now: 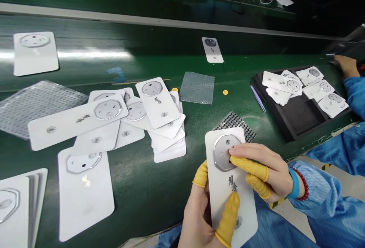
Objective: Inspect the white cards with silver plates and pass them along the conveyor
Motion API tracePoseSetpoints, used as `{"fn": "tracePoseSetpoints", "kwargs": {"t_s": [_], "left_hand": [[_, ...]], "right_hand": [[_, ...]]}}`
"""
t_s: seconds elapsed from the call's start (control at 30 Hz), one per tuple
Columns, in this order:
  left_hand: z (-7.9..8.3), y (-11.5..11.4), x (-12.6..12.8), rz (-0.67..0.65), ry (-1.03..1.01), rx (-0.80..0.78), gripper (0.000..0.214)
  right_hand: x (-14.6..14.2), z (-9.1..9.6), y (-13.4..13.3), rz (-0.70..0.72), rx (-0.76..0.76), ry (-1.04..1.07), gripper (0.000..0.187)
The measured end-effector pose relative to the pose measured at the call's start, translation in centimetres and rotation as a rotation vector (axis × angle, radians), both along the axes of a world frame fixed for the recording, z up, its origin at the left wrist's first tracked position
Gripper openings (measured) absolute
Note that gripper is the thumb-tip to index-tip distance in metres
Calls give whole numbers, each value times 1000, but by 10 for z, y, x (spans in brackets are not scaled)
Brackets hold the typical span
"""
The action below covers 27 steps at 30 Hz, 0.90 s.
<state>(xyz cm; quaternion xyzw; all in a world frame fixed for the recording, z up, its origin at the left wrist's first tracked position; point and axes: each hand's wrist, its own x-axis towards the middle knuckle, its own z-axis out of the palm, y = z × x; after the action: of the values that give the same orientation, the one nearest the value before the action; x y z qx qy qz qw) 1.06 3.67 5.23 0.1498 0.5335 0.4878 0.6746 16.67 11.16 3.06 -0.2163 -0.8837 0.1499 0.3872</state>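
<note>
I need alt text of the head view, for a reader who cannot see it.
A person's left hand holds a white panel, the right hand over its silver octagon; both hands wear yellow finger covers. Similar panels overlap on a green table, and more lie in a black tray to the right.

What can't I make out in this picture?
All in the head view:
Octagonal plate on the held white panel: partly covered by the right hand.
Left hand: partly hidden behind that panel.
Black dotted sheet: also partly behind it.
Lower-left stack: cut off by the picture's edges.
Item by the co-worker's hand: too small and dark to identify.
</note>
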Motion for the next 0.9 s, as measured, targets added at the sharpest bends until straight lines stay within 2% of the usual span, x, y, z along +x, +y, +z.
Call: {"fn": "tracePoseSetpoints", "kwargs": {"t_s": [0.2,0.3,0.47,0.53,0.6,0.67,0.73,0.8,0.87,0.9], "left_hand": [[-11,1,-2,14,60,54,76],[-17,-3,0,30,121,40,83],[-16,-3,4,4,172,77,74],[-14,1,1,-20,161,75,75],[-15,7,-8,2,177,71,84],[-22,14,-23,59,248,89,95],[-37,20,-42,64,374,106,87],[-56,27,-57,-32,510,97,56],[-72,35,-61,-131,569,87,33],[-78,39,-58,-165,547,93,29]], "right_hand": [[4,3,-3,13,212,-213,27],[4,2,-7,-5,194,-258,30],[0,-1,-6,44,44,-164,33],[3,-7,-1,61,-110,-44,34],[11,-19,5,-40,-287,85,36],[22,-38,14,-217,-353,71,35],[33,-60,23,-310,-288,-121,37],[40,-79,31,-301,-209,-321,34],[42,-87,36,-284,-164,-338,22],[41,-86,37,-275,-153,-276,19]]}}
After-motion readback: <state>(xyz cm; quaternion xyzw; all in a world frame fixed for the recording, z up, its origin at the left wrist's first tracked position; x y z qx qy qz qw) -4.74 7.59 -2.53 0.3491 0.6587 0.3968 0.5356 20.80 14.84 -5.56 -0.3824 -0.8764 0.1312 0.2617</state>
